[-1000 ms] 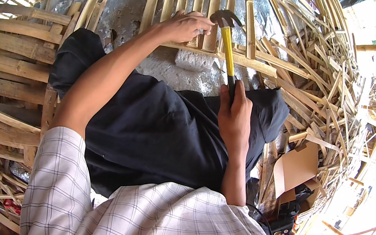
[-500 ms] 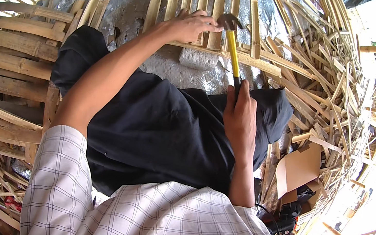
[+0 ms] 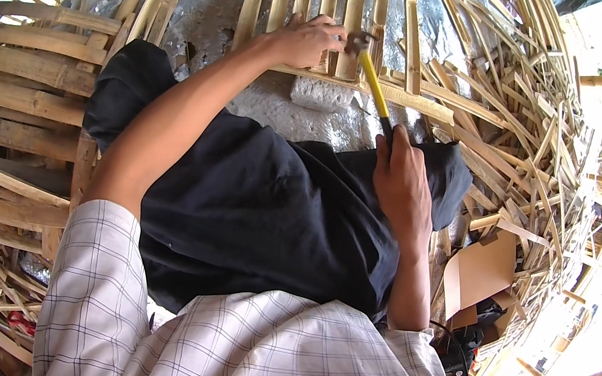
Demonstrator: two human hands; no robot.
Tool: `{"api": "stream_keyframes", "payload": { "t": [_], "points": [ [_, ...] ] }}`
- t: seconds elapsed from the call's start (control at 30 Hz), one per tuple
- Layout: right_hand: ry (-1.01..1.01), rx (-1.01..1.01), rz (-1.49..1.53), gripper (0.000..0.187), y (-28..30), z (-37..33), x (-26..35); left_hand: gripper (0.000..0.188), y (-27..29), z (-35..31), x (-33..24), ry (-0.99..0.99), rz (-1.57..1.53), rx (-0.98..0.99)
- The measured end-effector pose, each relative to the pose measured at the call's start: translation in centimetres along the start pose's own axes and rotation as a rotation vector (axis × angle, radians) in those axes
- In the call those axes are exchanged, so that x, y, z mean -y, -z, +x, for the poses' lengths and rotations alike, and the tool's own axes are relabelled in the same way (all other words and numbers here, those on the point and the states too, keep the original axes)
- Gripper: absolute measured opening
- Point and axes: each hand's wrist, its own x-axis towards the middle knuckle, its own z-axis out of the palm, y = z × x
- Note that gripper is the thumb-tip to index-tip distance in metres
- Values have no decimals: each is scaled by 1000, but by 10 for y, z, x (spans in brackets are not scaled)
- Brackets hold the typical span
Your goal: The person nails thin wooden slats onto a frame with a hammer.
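A person in a white checked shirt and dark trousers grips a hammer in the right hand, right of centre in the frame, fingers closed around its black handle end. The yellow shaft slants up and left to a dark, blurred head at upper centre, beside the fingertips of the left hand. That hand, half open with bent fingers, lies over upright bamboo slats; whether it pinches anything cannot be told. A bamboo crosspiece runs across the slats' lower ends, above a pale block. Split bamboo is heaped at upper right, above a cardboard piece.
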Motion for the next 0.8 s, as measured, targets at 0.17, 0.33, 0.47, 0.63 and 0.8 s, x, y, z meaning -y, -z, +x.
{"api": "stream_keyframes", "payload": {
  "t": [0.17,0.33,0.47,0.63,0.8],
  "points": [
    [4,22,-24,26,28,6,6,70,2,-2,-2,16,11,-5],
    [-61,15,8,25,34,17,25,72,-7,-2,9,-11,-49,-29],
    [-114,208,-91,24,24,15,7,65,0,-1,0,0,-29,-4],
    [-40,111,-80,23,47,21,17,61,-2,-3,3,-7,-40,-14],
    [11,-2,-43,22,37,26,24,67,-8,-1,9,-52,-53,-88]
  ]
}}
